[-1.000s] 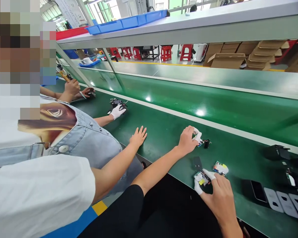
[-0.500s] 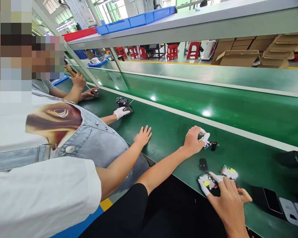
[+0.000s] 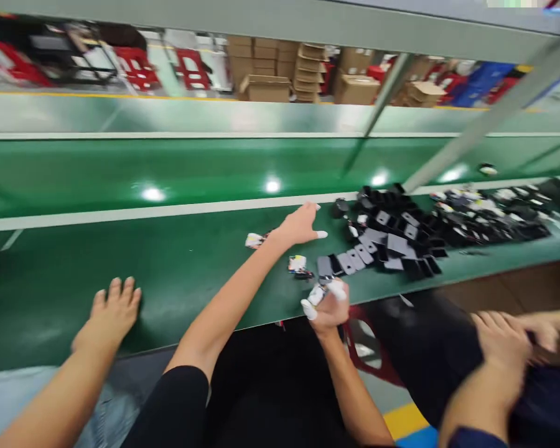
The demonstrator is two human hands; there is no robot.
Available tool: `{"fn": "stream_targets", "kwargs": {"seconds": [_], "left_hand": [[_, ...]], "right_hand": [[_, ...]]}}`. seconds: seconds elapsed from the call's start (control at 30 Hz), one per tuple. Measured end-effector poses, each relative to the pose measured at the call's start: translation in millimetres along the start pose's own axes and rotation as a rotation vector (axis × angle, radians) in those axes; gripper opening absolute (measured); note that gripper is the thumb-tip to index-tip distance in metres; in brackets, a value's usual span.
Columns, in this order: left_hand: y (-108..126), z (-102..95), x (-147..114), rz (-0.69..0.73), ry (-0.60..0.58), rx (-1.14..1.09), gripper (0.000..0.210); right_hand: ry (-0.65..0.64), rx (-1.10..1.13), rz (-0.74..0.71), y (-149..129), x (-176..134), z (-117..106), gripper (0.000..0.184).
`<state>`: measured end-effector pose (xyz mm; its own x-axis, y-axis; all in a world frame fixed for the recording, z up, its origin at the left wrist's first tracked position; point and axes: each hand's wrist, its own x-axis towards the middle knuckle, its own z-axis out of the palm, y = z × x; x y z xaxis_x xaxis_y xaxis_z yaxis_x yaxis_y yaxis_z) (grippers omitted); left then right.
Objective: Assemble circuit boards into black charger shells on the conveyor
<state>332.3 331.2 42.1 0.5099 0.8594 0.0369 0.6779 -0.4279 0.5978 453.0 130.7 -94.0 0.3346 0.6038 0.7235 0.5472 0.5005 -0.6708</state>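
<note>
My left hand, with white covers on its fingertips, stretches over the green bench, thumb and fingers apart and nothing visible between them. Beside its wrist lies a small circuit board with wires, partly hidden by my forearm. Close to the bench's front edge, my right hand, also in white fingertip covers, pinches a small circuit-board assembly. Another wired board with a white and yellow top rests just left of that hand. Beyond it, a row of flat grey and black casings runs to the right.
A heap of black and grey casings covers the bench at right, with more parts farther along. A co-worker's hand lies flat at left; another person's hands are at right. A slanted post rises behind the heap.
The view has swung right. My left hand has left the board it was at and reached rightward. My right hand, earlier spread over a board on the bench, now holds one.
</note>
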Motion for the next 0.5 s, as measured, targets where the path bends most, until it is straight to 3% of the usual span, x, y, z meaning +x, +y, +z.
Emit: {"fn": "stream_targets", "kwargs": {"seconds": [0.07,0.17,0.3,0.37,0.43,0.5], "left_hand": [[3,14.5,26,-0.018,-0.025,0.003,0.076],[8,29.7,55,-0.047,-0.006,-0.002,0.071],[15,29.1,76,-0.071,0.090,-0.010,0.060],[20,24.2,70,-0.043,0.109,-0.020,0.047],[24,20.8,46,0.006,0.065,-0.026,0.035],[29,21.6,5,0.062,-0.012,-0.026,0.029]], "right_hand": [[0.000,0.005,0.030,-1,1,4,0.070],[0.000,0.048,0.076,-5,2,6,0.068],[0.077,0.094,0.136,-5,-2,11,0.071],[0.115,0.144,0.238,-4,-8,11,0.078],[0.134,0.196,0.359,-5,-15,5,0.080],[-0.001,0.272,0.487,-10,-23,-8,0.078]]}}
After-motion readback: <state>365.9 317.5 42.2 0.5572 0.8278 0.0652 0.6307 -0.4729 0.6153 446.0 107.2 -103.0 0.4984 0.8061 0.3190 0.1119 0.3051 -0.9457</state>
